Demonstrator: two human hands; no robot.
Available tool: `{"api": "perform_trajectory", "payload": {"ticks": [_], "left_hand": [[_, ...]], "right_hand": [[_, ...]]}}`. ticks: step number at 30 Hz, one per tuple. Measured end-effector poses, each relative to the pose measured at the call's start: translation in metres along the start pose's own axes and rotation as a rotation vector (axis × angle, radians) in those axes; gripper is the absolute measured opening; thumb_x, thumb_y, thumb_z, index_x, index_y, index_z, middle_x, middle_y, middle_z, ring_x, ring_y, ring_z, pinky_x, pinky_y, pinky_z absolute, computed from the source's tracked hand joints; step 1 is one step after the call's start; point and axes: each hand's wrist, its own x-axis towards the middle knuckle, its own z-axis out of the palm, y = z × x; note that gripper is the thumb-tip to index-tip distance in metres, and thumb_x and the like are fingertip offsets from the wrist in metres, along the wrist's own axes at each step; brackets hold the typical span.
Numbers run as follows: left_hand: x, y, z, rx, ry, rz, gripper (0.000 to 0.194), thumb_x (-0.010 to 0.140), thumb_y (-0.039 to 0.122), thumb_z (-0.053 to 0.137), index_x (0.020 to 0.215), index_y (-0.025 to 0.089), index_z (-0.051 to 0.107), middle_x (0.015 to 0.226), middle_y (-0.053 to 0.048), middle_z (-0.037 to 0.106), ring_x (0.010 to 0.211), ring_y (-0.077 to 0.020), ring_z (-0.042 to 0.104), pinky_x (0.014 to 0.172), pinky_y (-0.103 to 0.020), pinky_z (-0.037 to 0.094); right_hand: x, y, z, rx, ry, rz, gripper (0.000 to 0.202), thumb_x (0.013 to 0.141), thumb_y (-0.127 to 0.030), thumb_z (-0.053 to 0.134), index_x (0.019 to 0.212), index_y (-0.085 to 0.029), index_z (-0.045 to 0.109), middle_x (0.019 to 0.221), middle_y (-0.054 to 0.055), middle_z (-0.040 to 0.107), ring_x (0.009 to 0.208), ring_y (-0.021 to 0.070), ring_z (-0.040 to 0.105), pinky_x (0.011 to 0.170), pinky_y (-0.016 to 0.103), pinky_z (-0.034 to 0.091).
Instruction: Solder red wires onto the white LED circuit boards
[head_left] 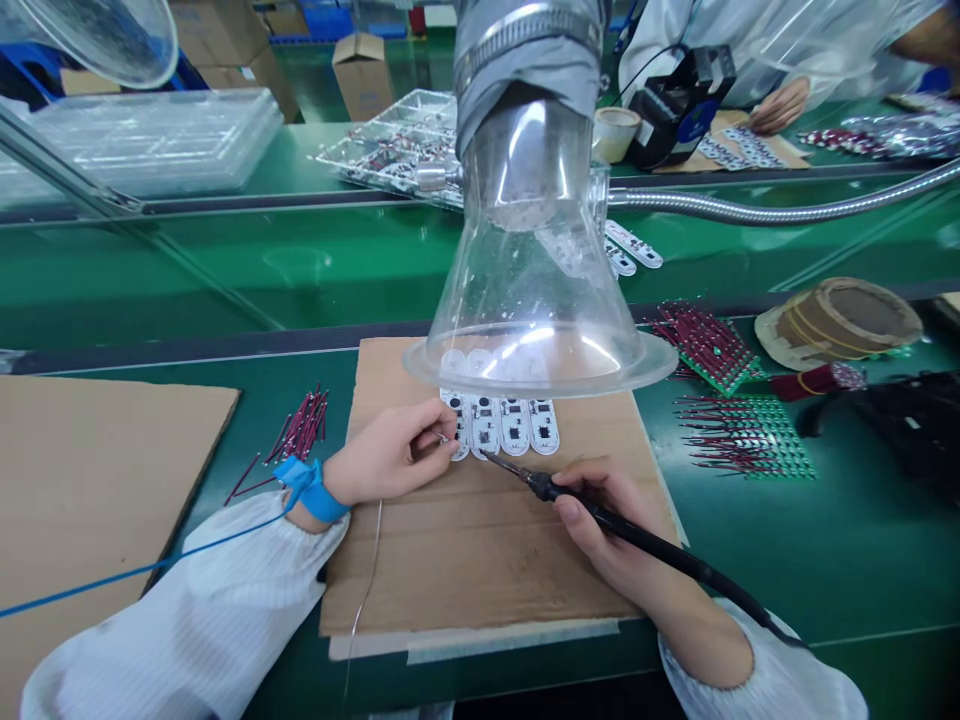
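Several white circuit boards (514, 428) with rounded ends lie side by side on a cardboard sheet (450, 560), their far ends seen through a clear funnel-shaped hood. My right hand (611, 515) grips a soldering iron (551, 488) like a pen. Its tip is at the near end of the second board from the left. My left hand (401, 450), wearing a blue wrist strap (311, 490), pinches thin solder wire (377, 540) close to the leftmost board. The wire hangs from this hand down across the cardboard.
The clear hood (547, 300) hangs low over the boards. Dark red wires (304, 428) lie left; green perforated blocks with wires (765, 437) and a tape roll (836, 320) lie right. Another cardboard sheet (97, 500) is at left. Across the bench, a co-worker's hand (781, 105) rests near boards.
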Motion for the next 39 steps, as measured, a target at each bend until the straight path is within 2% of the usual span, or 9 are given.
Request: {"api": "perform_trajectory", "payload": {"ticks": [4,8,11,14,17,20,24,28,39], "left_hand": [[-0.003,0.000,-0.005,-0.027,0.005,-0.017,0.006,0.098,0.020,0.058,0.092,0.020,0.059,0.070,0.008,0.046,0.059,-0.0091,0.042,0.055,-0.021,0.034],[-0.010,-0.008,-0.016,-0.077,0.107,-0.059,0.010,0.104,0.027,0.063,0.099,0.019,0.068,0.081,0.001,0.065,0.067,-0.0113,0.056,0.061,-0.022,0.044],[-0.013,-0.014,-0.022,-0.087,0.162,-0.017,0.013,0.104,0.029,0.068,0.095,0.020,0.073,0.086,-0.001,0.070,0.071,-0.0119,0.058,0.065,-0.024,0.046],[-0.014,-0.015,-0.022,-0.117,0.165,0.030,0.015,0.102,0.028,0.070,0.091,0.019,0.071,0.078,0.002,0.062,0.063,-0.0101,0.049,0.059,-0.023,0.040],[-0.017,-0.014,-0.019,-0.146,0.120,-0.012,0.011,0.099,0.026,0.068,0.091,0.019,0.064,0.068,0.008,0.047,0.057,-0.0088,0.039,0.053,-0.021,0.035],[-0.019,-0.013,-0.017,-0.130,0.092,-0.032,0.008,0.098,0.023,0.064,0.093,0.020,0.059,0.066,0.010,0.040,0.055,-0.0086,0.035,0.051,-0.020,0.031],[-0.019,-0.013,-0.017,-0.101,0.123,-0.003,0.009,0.098,0.021,0.062,0.091,0.021,0.057,0.065,0.010,0.038,0.055,-0.0089,0.035,0.053,-0.021,0.032],[-0.018,-0.014,-0.016,-0.117,0.153,-0.005,0.011,0.099,0.021,0.062,0.089,0.021,0.057,0.067,0.009,0.040,0.057,-0.0092,0.035,0.054,-0.021,0.033],[-0.017,-0.010,-0.015,-0.062,0.135,-0.039,0.011,0.097,0.023,0.062,0.088,0.021,0.057,0.065,0.009,0.040,0.056,-0.0089,0.036,0.054,-0.021,0.032]], "right_hand": [[-0.004,0.006,-0.002,-0.012,0.004,0.007,0.020,0.107,-0.047,0.071,0.106,-0.027,0.071,0.086,0.002,0.081,0.073,0.0186,0.081,0.063,0.025,0.063],[-0.013,0.009,-0.004,0.058,0.069,0.021,0.016,0.108,-0.043,0.071,0.112,-0.028,0.070,0.096,0.002,0.079,0.075,0.0171,0.079,0.067,0.026,0.064],[-0.016,0.004,0.000,0.079,0.100,0.074,0.014,0.108,-0.040,0.071,0.115,-0.028,0.068,0.096,0.002,0.076,0.078,0.0178,0.078,0.070,0.028,0.064],[-0.012,-0.001,0.010,0.093,0.112,0.071,0.014,0.110,-0.042,0.067,0.112,-0.028,0.068,0.090,0.001,0.076,0.072,0.0172,0.075,0.066,0.028,0.063],[-0.006,-0.001,0.018,0.119,0.114,0.036,0.017,0.111,-0.044,0.065,0.109,-0.027,0.068,0.088,0.001,0.077,0.065,0.0157,0.073,0.060,0.027,0.061],[-0.003,-0.003,0.019,0.087,0.078,0.039,0.016,0.110,-0.043,0.065,0.107,-0.027,0.069,0.086,0.001,0.078,0.065,0.0161,0.075,0.060,0.027,0.062],[-0.001,-0.006,0.017,0.024,0.040,0.039,0.015,0.109,-0.042,0.066,0.106,-0.027,0.070,0.087,0.002,0.079,0.069,0.0174,0.077,0.064,0.028,0.063],[-0.001,-0.006,0.017,0.020,0.048,0.030,0.016,0.109,-0.042,0.066,0.105,-0.027,0.069,0.085,0.001,0.078,0.066,0.0165,0.076,0.061,0.027,0.061],[0.001,-0.008,0.018,0.035,0.026,0.062,0.019,0.108,-0.045,0.067,0.104,-0.026,0.070,0.084,0.002,0.080,0.067,0.0179,0.077,0.062,0.028,0.063]]}}
